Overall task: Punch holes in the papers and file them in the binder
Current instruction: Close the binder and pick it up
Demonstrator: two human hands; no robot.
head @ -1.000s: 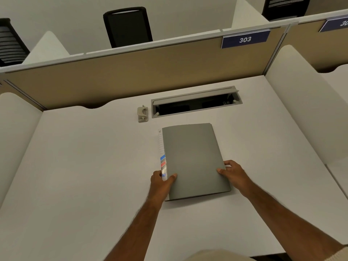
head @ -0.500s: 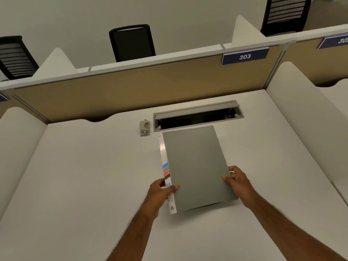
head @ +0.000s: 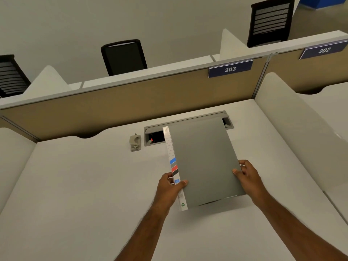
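Both hands grip a closed grey binder point(head: 203, 162) above the white desk point(head: 75, 185); left hand point(head: 170, 187) at its spine, right hand point(head: 246, 174) at its open edge. A small beige hole punch point(head: 135, 142) sits near the desk's back edge.

Light is soft and even, moderately dim, with a warm grey cast over the white desk point(head: 79, 185). A dark shadow lies under the near edge of the binder point(head: 203, 162), a fainter one by the hole punch point(head: 135, 142). No glare. Wide-angle bending curves the partition point(head: 131, 102) and splays the edges. Forearms look soft-edged near the bottom; overall sharpness modest.
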